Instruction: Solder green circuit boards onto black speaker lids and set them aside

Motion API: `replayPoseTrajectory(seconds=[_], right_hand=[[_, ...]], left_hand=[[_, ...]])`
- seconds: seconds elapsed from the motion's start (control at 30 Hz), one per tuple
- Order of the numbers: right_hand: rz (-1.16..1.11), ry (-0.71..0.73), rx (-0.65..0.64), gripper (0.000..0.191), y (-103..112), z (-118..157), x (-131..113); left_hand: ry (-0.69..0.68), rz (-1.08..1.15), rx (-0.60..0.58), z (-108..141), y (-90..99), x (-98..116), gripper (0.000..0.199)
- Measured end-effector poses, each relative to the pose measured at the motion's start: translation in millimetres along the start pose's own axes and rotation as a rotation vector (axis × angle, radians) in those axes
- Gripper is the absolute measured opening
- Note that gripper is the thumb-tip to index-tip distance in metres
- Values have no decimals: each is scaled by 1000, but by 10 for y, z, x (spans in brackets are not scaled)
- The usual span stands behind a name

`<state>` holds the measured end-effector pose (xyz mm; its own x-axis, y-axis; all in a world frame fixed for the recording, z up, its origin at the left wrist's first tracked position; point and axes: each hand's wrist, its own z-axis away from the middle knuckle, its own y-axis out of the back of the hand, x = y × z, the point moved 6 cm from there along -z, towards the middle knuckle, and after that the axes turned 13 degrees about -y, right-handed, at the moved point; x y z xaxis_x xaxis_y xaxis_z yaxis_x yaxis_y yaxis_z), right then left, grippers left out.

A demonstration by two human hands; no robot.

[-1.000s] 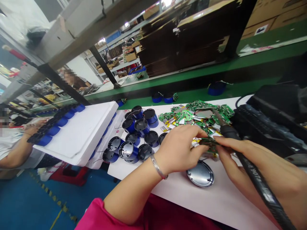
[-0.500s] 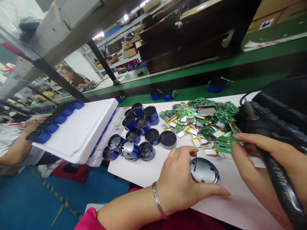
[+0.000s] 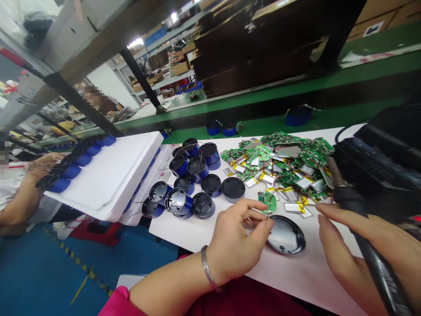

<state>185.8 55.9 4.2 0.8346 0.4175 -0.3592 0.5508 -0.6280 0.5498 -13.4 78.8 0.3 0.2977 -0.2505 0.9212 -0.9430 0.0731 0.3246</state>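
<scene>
My left hand (image 3: 235,243) rests on the white table (image 3: 305,276), thumb and forefinger pinched on a thin wire (image 3: 255,216) at the rim of a round black disc (image 3: 285,237). A small round green circuit board (image 3: 269,201) lies just beyond the fingertips. My right hand (image 3: 358,259) grips the black handle of a soldering iron (image 3: 353,206), whose tip points up and away toward the pile of green circuit boards with silver batteries (image 3: 286,160). The right hand is to the right of the disc and does not touch it.
Several blue cylindrical housings (image 3: 190,180) stand left of the pile. A white foam tray (image 3: 112,175) with more blue housings overhangs the table's left edge. Black equipment (image 3: 384,158) is at the right, a green conveyor (image 3: 263,125) behind. A co-worker's arm (image 3: 19,206) is at far left.
Both hands let go of the green board, which now lies on the table. My left hand dropped to the disc and pinched a wire. The iron tip swung right.
</scene>
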Motion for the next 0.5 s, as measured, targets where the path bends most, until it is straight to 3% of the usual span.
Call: replayPoseTrajectory(seconds=[0.17,0.23,0.3,0.37,0.5], right_hand=[[-29,27,-4,24,-29,-40,-31],[-96,45,-40,22,-42,-60,-47],[-140,35,-54,19,-32,-76,-57],[-162,0,-64,19,-14,-83,-56],[-167,-35,-102,23,-4,-45,-29]], left_hand=[[-150,-170,-36,-253,68,141,22],[-225,-433,-166,-409,-1,206,27],[-262,-717,-369,-543,-138,207,27],[-276,-863,-529,-635,-273,172,24],[-260,-879,-588,-736,-402,117,21]])
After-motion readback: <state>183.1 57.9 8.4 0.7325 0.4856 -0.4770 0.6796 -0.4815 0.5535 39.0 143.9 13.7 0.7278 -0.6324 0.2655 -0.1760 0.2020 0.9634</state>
